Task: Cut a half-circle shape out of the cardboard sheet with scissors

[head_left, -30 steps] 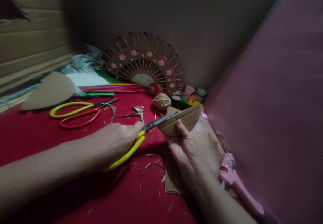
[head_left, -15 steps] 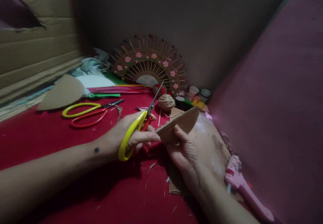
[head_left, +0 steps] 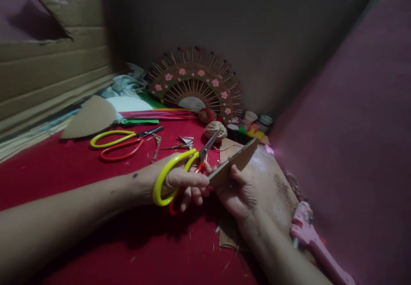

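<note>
My left hand [head_left: 183, 180] carries a pair of scissors [head_left: 175, 169] with yellow and red handles, the yellow loop hanging round the thumb side. The blades point up and away, toward the ball of twine [head_left: 215, 130]. The thumb tip of this hand meets the near left corner of a cardboard piece [head_left: 236, 161]. My right hand [head_left: 239, 193] grips that piece from below, its thumb against the near face. The piece is tilted, with its edge toward me. A second pair of scissors [head_left: 118, 143], yellow and red too, lies to the left on the red surface.
A flower-decorated stick fan [head_left: 192, 75] stands against the back wall. A curved cardboard piece [head_left: 91, 118] and pink strips [head_left: 160, 115] lie at left. Paint pots [head_left: 263, 122] stand back right. A pink glue gun [head_left: 308, 229] rests by the right wall. Scraps litter the red surface.
The view has swung slightly left, so things sit further right. The scissors in my left hand have tipped lower and to the right. My right hand keeps its hold on the cardboard.
</note>
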The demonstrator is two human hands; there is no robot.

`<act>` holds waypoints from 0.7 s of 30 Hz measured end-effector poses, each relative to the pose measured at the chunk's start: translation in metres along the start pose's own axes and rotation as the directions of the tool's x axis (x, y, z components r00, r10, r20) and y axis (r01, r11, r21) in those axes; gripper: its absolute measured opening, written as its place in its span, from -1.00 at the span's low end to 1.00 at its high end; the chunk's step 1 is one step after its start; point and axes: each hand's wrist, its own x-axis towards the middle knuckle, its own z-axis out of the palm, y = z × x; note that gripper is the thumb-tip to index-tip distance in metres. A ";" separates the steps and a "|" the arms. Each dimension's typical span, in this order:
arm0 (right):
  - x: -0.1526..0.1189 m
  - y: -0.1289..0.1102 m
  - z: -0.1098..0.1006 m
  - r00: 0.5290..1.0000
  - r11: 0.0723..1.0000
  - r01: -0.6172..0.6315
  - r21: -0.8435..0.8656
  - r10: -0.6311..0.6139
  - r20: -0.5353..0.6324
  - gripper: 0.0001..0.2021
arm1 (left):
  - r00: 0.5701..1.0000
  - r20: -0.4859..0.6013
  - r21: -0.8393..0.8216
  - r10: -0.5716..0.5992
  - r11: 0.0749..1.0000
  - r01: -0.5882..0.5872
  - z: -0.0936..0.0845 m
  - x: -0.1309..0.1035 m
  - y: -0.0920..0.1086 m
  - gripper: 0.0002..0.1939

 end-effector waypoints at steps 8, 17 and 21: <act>0.000 0.004 -0.004 0.997 0.991 -0.002 -0.131 0.012 0.074 -0.77 | 0.996 0.076 -0.098 -0.051 0.993 0.058 -0.002 -0.001 0.000 -0.76; 0.001 0.006 -0.002 0.996 0.995 0.083 -0.047 -0.084 -0.029 -0.81 | 0.959 -0.282 0.258 0.035 0.965 0.041 0.009 -0.006 0.004 -0.49; 0.003 0.008 0.002 0.989 0.992 0.122 -0.041 -0.125 -0.078 -0.76 | 0.939 -0.333 0.307 0.084 0.951 0.024 0.010 -0.005 0.004 -0.44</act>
